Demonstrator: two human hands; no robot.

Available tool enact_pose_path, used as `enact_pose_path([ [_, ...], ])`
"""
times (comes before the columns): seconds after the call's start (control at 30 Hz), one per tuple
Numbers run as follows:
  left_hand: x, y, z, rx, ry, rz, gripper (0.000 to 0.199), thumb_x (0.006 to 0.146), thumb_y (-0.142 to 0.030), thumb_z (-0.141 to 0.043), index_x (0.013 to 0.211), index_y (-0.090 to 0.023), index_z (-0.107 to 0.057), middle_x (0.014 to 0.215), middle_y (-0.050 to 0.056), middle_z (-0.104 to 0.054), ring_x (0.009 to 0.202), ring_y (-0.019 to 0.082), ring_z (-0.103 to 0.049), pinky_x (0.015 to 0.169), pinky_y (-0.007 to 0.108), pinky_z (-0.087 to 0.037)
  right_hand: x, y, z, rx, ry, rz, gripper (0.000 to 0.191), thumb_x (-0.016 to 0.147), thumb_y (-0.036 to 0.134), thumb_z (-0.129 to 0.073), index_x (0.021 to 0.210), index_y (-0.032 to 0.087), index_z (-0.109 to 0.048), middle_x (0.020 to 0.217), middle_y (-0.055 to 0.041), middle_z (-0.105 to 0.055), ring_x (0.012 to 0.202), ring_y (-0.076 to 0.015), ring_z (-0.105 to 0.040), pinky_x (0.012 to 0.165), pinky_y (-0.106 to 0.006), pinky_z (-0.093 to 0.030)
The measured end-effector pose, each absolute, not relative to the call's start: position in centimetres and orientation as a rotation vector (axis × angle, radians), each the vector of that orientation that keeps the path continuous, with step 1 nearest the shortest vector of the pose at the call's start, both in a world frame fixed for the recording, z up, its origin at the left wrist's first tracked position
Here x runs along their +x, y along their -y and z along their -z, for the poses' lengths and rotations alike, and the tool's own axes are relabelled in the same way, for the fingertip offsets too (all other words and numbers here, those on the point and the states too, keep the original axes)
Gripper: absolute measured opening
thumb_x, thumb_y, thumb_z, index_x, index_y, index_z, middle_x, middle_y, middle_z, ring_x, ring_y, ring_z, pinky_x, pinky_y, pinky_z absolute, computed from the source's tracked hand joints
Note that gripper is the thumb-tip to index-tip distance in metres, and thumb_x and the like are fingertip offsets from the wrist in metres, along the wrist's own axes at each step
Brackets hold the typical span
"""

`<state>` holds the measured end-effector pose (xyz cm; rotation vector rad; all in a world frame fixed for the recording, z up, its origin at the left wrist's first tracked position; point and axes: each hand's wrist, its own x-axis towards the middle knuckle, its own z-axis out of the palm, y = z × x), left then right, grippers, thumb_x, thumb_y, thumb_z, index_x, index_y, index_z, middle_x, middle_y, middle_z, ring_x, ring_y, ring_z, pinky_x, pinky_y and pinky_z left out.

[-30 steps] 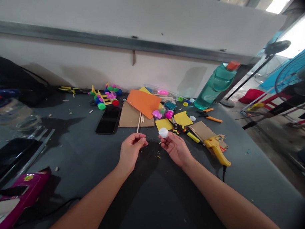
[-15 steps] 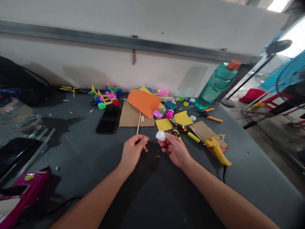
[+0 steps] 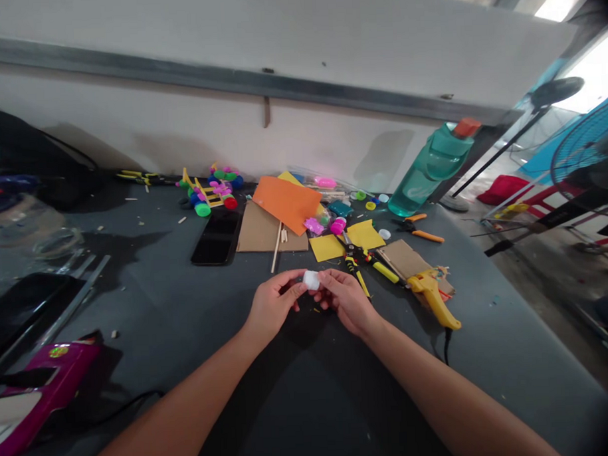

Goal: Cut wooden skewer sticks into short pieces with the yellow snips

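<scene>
A small round white bottle cap (image 3: 311,280), as it appears, is held between my two hands above the dark tabletop. My left hand (image 3: 274,299) pinches its left side with thumb and forefinger. On the opposite side, my right hand (image 3: 347,299) grips it with thumb and curled fingers. Just beyond the left hand lies a thin wooden stick (image 3: 275,249), its far end on a piece of cardboard (image 3: 249,230). Pliers with yellow and black handles (image 3: 355,256) rest behind the right hand, partly over yellow paper (image 3: 367,235).
A yellow glue gun (image 3: 433,299) lies by more cardboard (image 3: 403,258) on the right. Farther back stand a teal bottle (image 3: 429,170) and colourful toy vehicles (image 3: 213,191). A black phone (image 3: 217,239) lies left of centre, and a magenta device (image 3: 45,396) is at the near left.
My left hand has moved right and taken hold of the bottle cap's left side. My right hand has brought the cap slightly left and lower.
</scene>
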<state>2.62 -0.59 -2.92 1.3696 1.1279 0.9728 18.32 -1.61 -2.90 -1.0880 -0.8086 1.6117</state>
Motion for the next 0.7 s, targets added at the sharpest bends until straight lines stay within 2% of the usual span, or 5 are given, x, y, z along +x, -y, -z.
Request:
enact_pose_path([
  [0.27, 2.62, 0.55, 2.86, 1.348, -1.153, -0.958, 0.033, 0.074, -0.029, -0.062, 0.103, -0.013, -0.065, 0.071, 0.002, -0.065, 0.048, 0.008, -0.050, 0.052, 0.022, -0.044, 18.69, 1.51, 3.23, -1.044, 0.858, -1.661, 0.027, 0.071, 0.039, -0.069, 0.066, 0.016, -0.057, 0.060, -0.0003, -0.062, 0.051, -0.0074, -0.052, 0.047, -0.018, -0.037],
  [0.53, 2.67, 0.62, 3.15, 1.342, -1.143, -0.977, 0.029, 0.071, -0.025, -0.064, 0.097, -0.012, -0.066, 0.077, 0.003, -0.067, 0.050, 0.008, -0.052, 0.052, 0.022, -0.046, 18.83, 1.63, 3.38, -1.049, 0.899, -1.641, 0.027, 0.070, 0.039, -0.070, 0.067, 0.016, -0.057, 0.061, -0.0007, -0.063, 0.050, -0.0075, -0.051, 0.047, -0.019, -0.036],
  [0.7, 2.67, 0.71, 3.33, 1.412, -1.126, -0.972, 0.031, 0.073, -0.026, -0.062, 0.101, -0.013, -0.065, 0.081, 0.004, -0.066, 0.051, 0.008, -0.052, 0.052, 0.022, -0.046, 18.82, 1.76, 3.41, -1.060, 0.912, -1.612, 0.026, 0.070, 0.039, -0.069, 0.069, 0.016, -0.056, 0.061, -0.0003, -0.062, 0.049, -0.0071, -0.050, 0.046, -0.019, -0.036],
])
